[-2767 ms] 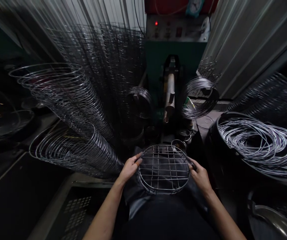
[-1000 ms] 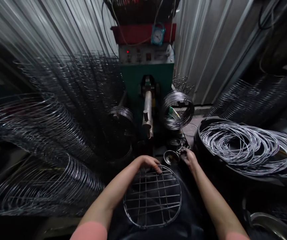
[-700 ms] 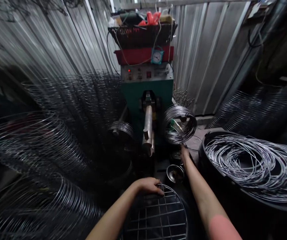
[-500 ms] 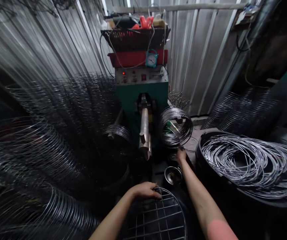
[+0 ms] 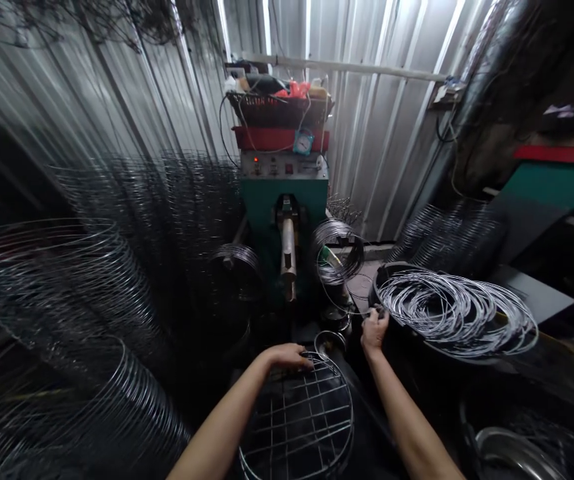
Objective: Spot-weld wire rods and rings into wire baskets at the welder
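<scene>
A round wire rack (image 5: 311, 415) with a grid of crossing rods sits low in front of me. My left hand (image 5: 289, 357) is closed over its far rim. Farther right, my right hand (image 5: 374, 328) is pinched on a thin wire ring (image 5: 334, 305), which curves away to the left. The far part of that ring overlaps a bundle of wire rings (image 5: 339, 247) hanging beside the machine. A small metal bowl (image 5: 330, 343) stands just beyond the rack, between my hands.
A green machine (image 5: 261, 197) with a metal arm (image 5: 288, 247) stands ahead. Stacked wire hoops (image 5: 117, 267) crowd the left side. To the right, a black tub (image 5: 391, 267) holds many loose wire rings (image 5: 447, 307). A metal basin (image 5: 511, 453) lies at lower right.
My right hand has come back and right from the hanging bundle, drawing a wire ring with it. My left hand stays on the rack. The view has shifted, showing more on the right.
</scene>
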The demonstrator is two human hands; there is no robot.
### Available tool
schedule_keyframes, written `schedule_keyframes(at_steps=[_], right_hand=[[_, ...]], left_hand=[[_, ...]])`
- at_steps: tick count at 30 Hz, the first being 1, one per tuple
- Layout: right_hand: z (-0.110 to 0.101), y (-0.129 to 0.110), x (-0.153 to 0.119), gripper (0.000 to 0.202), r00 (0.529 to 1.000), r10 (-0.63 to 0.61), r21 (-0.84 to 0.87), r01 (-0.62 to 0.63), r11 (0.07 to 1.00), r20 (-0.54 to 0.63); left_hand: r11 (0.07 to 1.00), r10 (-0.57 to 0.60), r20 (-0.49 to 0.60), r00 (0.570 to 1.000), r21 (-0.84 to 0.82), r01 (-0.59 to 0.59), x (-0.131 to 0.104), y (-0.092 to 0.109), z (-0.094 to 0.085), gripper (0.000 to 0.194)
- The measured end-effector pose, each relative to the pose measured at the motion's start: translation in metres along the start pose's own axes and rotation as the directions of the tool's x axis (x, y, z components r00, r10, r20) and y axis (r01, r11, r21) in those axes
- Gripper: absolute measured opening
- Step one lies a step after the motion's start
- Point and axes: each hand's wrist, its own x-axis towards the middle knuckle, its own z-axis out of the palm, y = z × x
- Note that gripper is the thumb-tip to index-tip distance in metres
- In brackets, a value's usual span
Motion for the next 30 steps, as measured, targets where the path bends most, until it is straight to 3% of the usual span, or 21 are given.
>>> schedule_keyframes(at_steps=[3, 6, 8, 10, 12, 14, 16, 17, 19, 21, 23, 27, 30], right_hand=[[-0.019, -0.041, 0.018, 0.028, 0.97, -0.173, -0.074, 0.162, 0.984, -0.173], [-0.034, -0.088, 0.039, 0.025, 0.914, -0.354, -0.128, 0.334, 0.934, -0.197], [-0.044, -0.117, 0.046, 0.022, 0.911, -0.361, -0.068, 0.354, 0.933, -0.2], [-0.054, -0.143, 0.043, 0.018, 0.937, -0.287, 0.084, 0.308, 0.948, -0.2], [-0.064, -0.161, 0.031, 0.014, 0.974, -0.172, 0.265, 0.206, 0.942, -0.146], [-0.072, -0.167, 0.013, 0.012, 1.0, -0.028, 0.376, 0.029, 0.926, -0.008], [-0.075, -0.16, -0.009, 0.015, 0.968, 0.162, 0.377, -0.224, 0.899, 0.19], [-0.074, -0.152, -0.021, 0.018, 0.921, 0.26, 0.336, -0.353, 0.873, 0.291], [-0.069, -0.129, -0.047, 0.024, 0.792, 0.419, 0.205, -0.545, 0.813, 0.444], [-0.06, -0.104, -0.069, 0.027, 0.687, 0.504, 0.051, -0.616, 0.786, 0.523], [-0.051, -0.083, -0.086, 0.027, 0.657, 0.502, -0.09, -0.554, 0.827, 0.562], [-0.044, -0.061, -0.103, 0.03, 0.724, 0.292, -0.207, -0.207, 0.956, 0.624], [-0.05, -0.051, -0.109, 0.034, 0.709, 0.241, -0.255, -0.088, 0.963, 0.663]], left_hand=[[0.998, 0.025, -0.022, 0.999, -0.051, -0.026, -0.002, -0.001, 0.005, 0.032], [0.987, 0.066, -0.107, 0.992, -0.137, -0.08, -0.002, 0.0, 0.003, 0.039], [0.972, 0.084, -0.217, 0.973, -0.198, -0.128, -0.006, 0.001, -0.003, 0.054], [0.926, 0.081, -0.354, 0.932, -0.319, -0.201, -0.016, 0.002, -0.011, 0.061], [0.773, 0.057, -0.499, 0.864, -0.526, -0.355, -0.035, 0.001, -0.018, 0.059], [0.495, 0.032, -0.604, 0.796, -0.682, -0.537, -0.061, -0.001, -0.024, 0.055], [0.306, 0.026, -0.632, 0.775, -0.733, -0.608, -0.088, -0.004, -0.024, 0.051], [0.259, 0.013, -0.626, 0.78, -0.752, -0.607, -0.101, -0.006, -0.023, 0.05], [0.22, -0.04, -0.593, 0.804, -0.79, -0.572, -0.124, -0.012, -0.016, 0.051], [0.23, -0.129, -0.557, 0.82, -0.821, -0.522, -0.141, -0.023, -0.004, 0.05], [0.288, -0.251, -0.551, 0.796, -0.827, -0.482, -0.152, -0.039, 0.009, 0.048], [0.459, -0.434, -0.562, 0.704, -0.81, -0.365, -0.154, -0.074, 0.039, 0.067], [0.517, -0.448, -0.521, 0.727, -0.814, -0.265, -0.147, -0.092, 0.062, 0.073]])
